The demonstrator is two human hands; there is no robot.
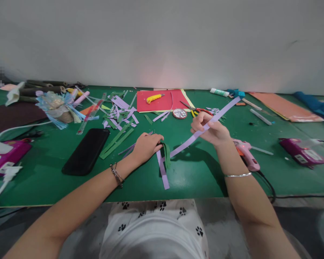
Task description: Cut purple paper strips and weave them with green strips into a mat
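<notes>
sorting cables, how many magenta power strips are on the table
2: one magenta power strip at far left, partly cropped; a second strip at right, past the pink glue gun.

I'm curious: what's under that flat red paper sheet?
Pale yellow paper peeks past the right edge of the red sheet. Anything else underneath is covered and can't be seen.

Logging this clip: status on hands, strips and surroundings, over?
Left hand pinching curved green strip. Right hand holding long lilac strip. Pink glue gun close by, right side.
</notes>
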